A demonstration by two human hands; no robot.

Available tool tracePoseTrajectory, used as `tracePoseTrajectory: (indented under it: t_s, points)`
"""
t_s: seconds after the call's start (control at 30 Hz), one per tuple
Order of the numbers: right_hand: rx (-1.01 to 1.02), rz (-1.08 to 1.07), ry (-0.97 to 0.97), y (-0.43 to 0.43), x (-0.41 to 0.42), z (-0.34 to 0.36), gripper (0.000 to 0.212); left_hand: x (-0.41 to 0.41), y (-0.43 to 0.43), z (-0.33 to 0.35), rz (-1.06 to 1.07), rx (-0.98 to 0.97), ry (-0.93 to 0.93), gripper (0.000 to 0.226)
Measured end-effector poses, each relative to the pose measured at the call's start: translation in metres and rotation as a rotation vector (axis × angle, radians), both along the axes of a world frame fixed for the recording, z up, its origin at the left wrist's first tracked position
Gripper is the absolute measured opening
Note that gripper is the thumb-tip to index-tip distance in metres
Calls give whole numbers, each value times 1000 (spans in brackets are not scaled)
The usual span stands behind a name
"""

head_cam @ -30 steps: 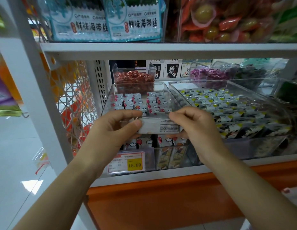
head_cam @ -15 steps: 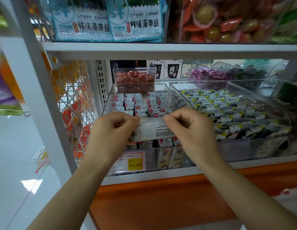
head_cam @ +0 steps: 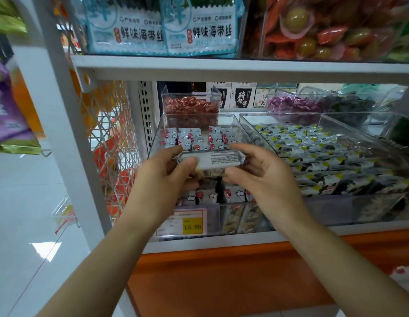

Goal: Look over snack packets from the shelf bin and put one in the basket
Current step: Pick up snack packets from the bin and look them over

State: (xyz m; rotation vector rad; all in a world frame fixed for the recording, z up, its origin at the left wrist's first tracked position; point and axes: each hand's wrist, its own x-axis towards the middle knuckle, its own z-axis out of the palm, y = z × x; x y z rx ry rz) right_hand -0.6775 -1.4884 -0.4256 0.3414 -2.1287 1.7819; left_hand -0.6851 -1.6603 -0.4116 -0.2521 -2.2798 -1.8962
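The snack packet (head_cam: 212, 159) is thin plastic film, white and shiny, with light glinting on its creases. The shelf bin (head_cam: 156, 136) is clear hard plastic, smooth and glossy, and the neighbouring bin (head_cam: 324, 209) looks the same, though cloudier at the front. The shelf board (head_cam: 221, 67) looks like white painted metal, smooth and matt, as does the perforated upright (head_cam: 146, 115). The price tag (head_cam: 187, 223) is printed paper behind a clear sleeve. The floor (head_cam: 27, 225) is polished, reflective tile.

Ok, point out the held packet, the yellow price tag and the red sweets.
packet (head_cam: 212, 159), head view, on its white printed back.
yellow price tag (head_cam: 192, 226), head view, on the 15.80 figure.
red sweets (head_cam: 191, 108), head view, middle of the heap.
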Motion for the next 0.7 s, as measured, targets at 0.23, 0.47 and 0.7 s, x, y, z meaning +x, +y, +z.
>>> tracePoseTrajectory:
  t_s: [0.23, 0.47, 0.7]
  points:
    - [-51, -206, 60, -5, -30, 25, 19, -15, -26, 4, 289, -945, 458, 57]
    - [451, -256, 177, -34, -107, 49, 20, -29, -31, -15, 147, -1010, 224, 67]
    - [904, -68, 115, -55, -144, 41, 21, -33, -35, -17, 79, -888, 202, 70]
